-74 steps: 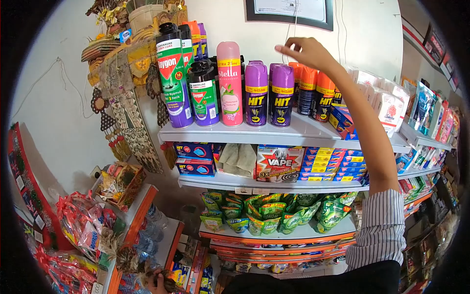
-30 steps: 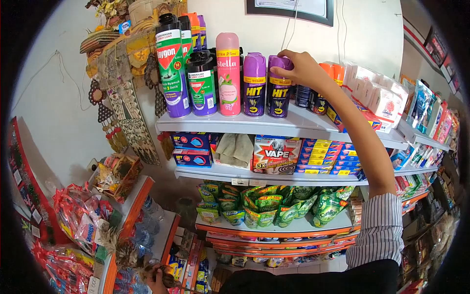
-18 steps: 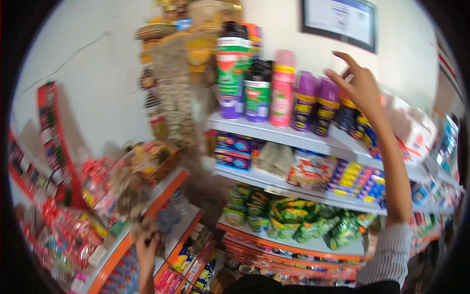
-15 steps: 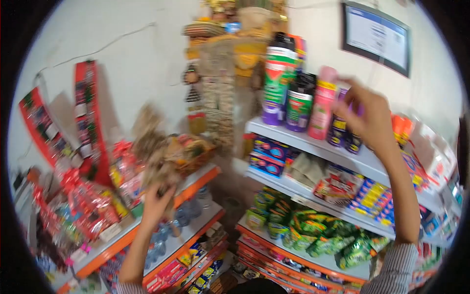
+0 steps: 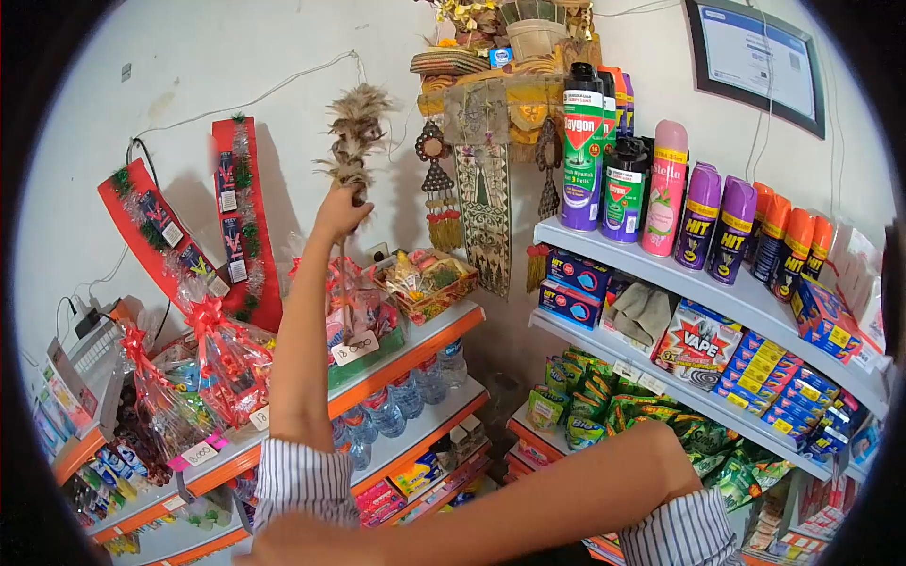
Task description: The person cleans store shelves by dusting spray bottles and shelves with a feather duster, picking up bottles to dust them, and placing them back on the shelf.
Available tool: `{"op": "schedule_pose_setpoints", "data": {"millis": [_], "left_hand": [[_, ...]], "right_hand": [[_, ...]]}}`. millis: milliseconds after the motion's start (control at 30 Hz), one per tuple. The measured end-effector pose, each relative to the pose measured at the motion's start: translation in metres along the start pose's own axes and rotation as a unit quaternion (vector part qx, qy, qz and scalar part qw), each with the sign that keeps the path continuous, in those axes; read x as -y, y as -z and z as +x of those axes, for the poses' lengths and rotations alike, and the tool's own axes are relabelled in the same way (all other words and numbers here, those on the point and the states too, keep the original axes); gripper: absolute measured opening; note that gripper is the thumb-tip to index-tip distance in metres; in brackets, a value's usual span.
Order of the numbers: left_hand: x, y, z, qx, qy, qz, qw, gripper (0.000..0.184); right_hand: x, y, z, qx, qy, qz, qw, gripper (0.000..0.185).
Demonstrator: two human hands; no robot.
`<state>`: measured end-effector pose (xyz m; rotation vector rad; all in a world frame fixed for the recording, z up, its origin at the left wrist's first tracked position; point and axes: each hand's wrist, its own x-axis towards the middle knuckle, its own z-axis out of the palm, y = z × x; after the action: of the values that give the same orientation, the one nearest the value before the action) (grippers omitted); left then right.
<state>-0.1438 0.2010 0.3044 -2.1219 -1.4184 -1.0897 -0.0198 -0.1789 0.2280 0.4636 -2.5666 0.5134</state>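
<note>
My left sleeve (image 5: 304, 483) and my right sleeve (image 5: 678, 530) are of the same pale, whitish cloth with narrow dark blue-grey stripes running lengthwise, both ending around the elbow with soft creases in the fabric. Below them my left forearm (image 5: 304, 354) and my right forearm (image 5: 524, 495) are bare and slender, leading to my bare left hand (image 5: 343, 212) and bare right hand (image 5: 288, 542), the right one blurred. A little of my black clothing (image 5: 547, 558) shows low between the sleeves.
</note>
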Motion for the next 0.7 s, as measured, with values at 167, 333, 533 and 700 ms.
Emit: {"op": "schedule_pose_setpoints", "data": {"millis": [167,333,533,700], "left_hand": [[0.056,0.033,0.018,-0.005,0.04,0.002,0.999,0.047],[0.061,0.109,0.034,-0.188,0.16,-0.086,0.965,0.043],[0.029,0.106,0.041,-0.325,0.295,-0.037,0.898,0.048],[0.043,0.092,0.035,-0.276,0.25,-0.03,0.927,0.044]], "right_hand": [[0.044,-0.003,-0.041,-0.113,0.001,0.081,0.99,0.019],[-0.005,0.03,-0.105,0.029,-0.208,-0.236,0.949,0.017],[-0.014,-0.019,-0.099,-0.009,0.057,-0.173,0.983,0.015],[-0.009,0.016,-0.099,0.095,0.107,-0.153,0.978,0.023]]}}
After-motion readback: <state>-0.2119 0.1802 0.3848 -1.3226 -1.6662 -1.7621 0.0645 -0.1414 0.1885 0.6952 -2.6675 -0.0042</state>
